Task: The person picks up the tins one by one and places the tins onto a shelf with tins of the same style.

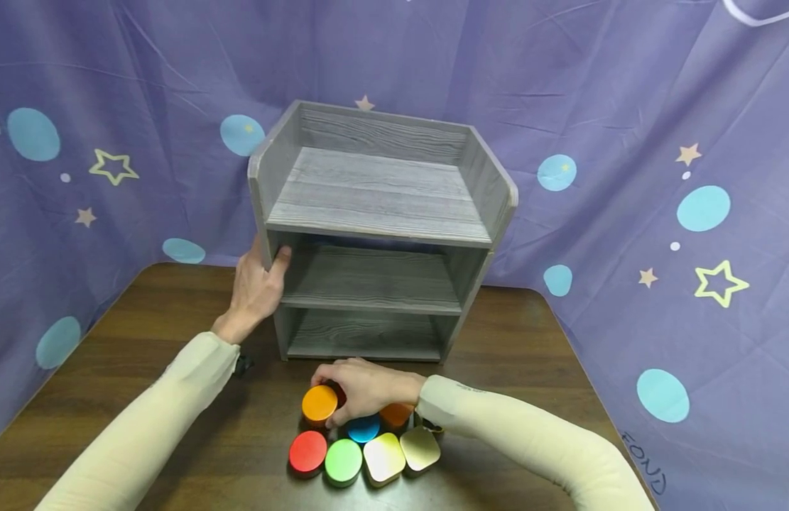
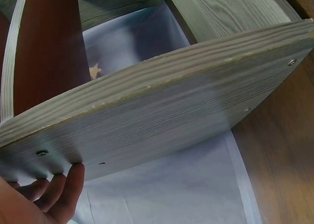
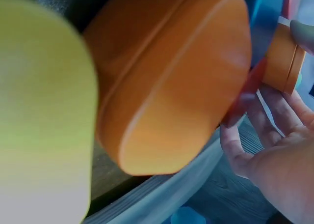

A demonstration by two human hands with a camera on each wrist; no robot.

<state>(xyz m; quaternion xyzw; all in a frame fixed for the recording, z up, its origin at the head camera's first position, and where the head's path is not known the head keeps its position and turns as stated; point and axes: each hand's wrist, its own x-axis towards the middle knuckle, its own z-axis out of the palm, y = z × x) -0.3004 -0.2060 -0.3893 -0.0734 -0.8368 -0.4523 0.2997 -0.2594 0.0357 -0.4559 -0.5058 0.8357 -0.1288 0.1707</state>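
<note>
1. Two grips at once: my left hand is on the grey shelf unit, my right hand on the orange round container.
2. My left thumb lies inside the left side panel and the fingertips rest on its outer face, probably to steady the unit, upright on the table.
3. My right grip is narrow, thumb and fingers around the orange container's side, so its top stays uncovered. It sits before the unit's left part; whether its base touches the table I cannot tell.
4. Just nearer me, the red container, green container, yellow container and gold container form a row, seemingly grouped for easy reach.
5. My right hand partly hides the blue container.
</note>
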